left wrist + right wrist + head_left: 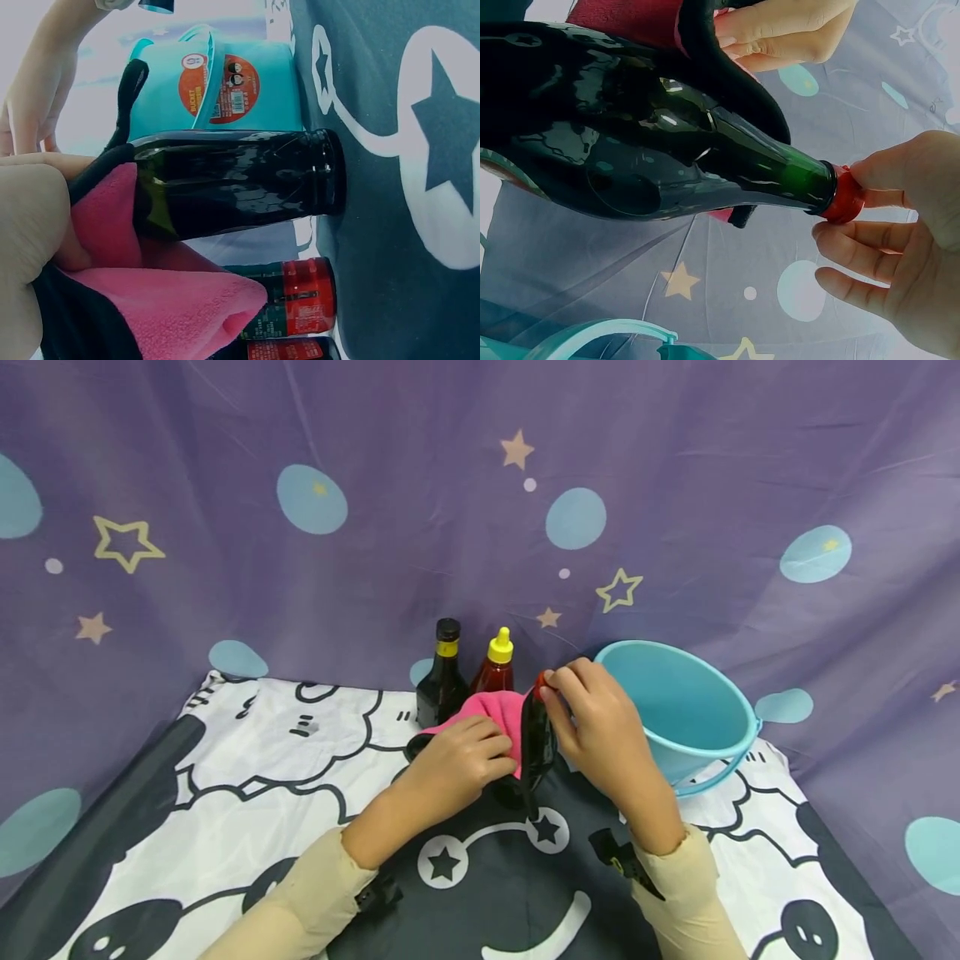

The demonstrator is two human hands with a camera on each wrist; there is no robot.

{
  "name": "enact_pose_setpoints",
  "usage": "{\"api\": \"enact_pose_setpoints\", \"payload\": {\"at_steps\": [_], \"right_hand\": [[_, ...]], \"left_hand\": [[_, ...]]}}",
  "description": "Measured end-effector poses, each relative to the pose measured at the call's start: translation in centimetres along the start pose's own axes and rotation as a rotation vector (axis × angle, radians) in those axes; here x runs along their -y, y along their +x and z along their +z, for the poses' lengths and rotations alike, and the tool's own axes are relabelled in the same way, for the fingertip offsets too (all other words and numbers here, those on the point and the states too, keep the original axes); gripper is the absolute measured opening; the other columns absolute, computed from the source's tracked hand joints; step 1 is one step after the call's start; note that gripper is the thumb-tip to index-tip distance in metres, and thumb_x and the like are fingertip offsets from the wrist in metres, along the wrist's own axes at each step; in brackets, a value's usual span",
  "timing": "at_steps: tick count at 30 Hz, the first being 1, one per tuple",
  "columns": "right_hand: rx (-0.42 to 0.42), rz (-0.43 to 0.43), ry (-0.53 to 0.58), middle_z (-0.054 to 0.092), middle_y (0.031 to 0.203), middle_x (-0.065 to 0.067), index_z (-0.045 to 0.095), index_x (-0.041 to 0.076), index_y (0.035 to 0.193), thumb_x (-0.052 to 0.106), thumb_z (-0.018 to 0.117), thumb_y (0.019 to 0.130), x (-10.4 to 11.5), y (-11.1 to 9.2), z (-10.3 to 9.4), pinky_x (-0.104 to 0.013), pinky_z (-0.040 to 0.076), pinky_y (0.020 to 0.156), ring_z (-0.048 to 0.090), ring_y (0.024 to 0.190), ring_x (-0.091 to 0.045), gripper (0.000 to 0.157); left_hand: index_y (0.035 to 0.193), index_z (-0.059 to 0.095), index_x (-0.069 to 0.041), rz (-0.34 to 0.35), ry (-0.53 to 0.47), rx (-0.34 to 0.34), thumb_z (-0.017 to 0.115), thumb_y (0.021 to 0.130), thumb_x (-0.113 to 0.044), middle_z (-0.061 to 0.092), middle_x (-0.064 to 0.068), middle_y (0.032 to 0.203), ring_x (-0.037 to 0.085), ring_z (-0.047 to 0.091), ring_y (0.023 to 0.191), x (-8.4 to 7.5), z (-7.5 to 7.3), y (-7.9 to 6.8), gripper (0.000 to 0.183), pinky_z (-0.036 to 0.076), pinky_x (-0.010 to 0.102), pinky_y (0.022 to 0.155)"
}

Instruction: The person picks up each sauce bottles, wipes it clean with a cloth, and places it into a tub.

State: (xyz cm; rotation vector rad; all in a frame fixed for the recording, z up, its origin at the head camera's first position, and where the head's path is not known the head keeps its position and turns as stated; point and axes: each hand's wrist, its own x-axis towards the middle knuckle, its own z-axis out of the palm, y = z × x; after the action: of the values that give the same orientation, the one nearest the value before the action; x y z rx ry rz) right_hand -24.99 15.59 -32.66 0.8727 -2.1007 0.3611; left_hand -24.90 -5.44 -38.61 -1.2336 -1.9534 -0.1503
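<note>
A dark green glass bottle (667,142) with a red cap (845,196) stands upright on the table. My right hand (600,718) pinches that cap between thumb and fingers. Against the bottle's side, my left hand (461,760) grips a pink cloth (495,706) with black edging. One folded end of the cloth (180,307) hangs below the left hand in the left wrist view. A black loop or strip of its edging lies along the bottle in the head view.
Behind the cloth stand a dark bottle with a black cap (442,681) and a red bottle with a yellow nozzle (497,664). To the right is a light blue bucket (675,693) with a handle. A purple curtain (420,527) hangs behind the patterned tablecloth (270,810).
</note>
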Motion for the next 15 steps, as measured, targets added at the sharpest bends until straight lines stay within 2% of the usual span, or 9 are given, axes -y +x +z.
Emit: {"api": "enact_pose_setpoints", "payload": {"at_steps": [8,15], "right_hand": [[-0.006,0.006,0.009,0.056,0.086,-0.011,0.064,0.001,0.099,0.011,0.067,0.097,0.22,-0.02,0.01,-0.036,0.042,0.064,0.049,0.073,-0.025,0.010],[0.003,0.010,0.013,0.055,0.085,-0.011,0.064,0.002,0.099,0.011,0.067,0.097,0.25,-0.04,0.14,-0.036,0.042,0.064,0.049,0.074,-0.025,0.010]], "left_hand": [[0.083,0.078,-0.018,-0.006,-0.016,0.061,0.076,0.077,0.005,0.069,-0.006,0.082,0.015,0.060,0.084,0.01,-0.23,-0.18,0.024,0.052,0.026,0.082],[0.081,0.077,-0.019,-0.013,-0.017,0.083,0.077,0.076,0.005,0.068,-0.006,0.081,0.014,0.061,0.083,0.03,-0.21,-0.32,0.024,0.051,0.026,0.081]]}}
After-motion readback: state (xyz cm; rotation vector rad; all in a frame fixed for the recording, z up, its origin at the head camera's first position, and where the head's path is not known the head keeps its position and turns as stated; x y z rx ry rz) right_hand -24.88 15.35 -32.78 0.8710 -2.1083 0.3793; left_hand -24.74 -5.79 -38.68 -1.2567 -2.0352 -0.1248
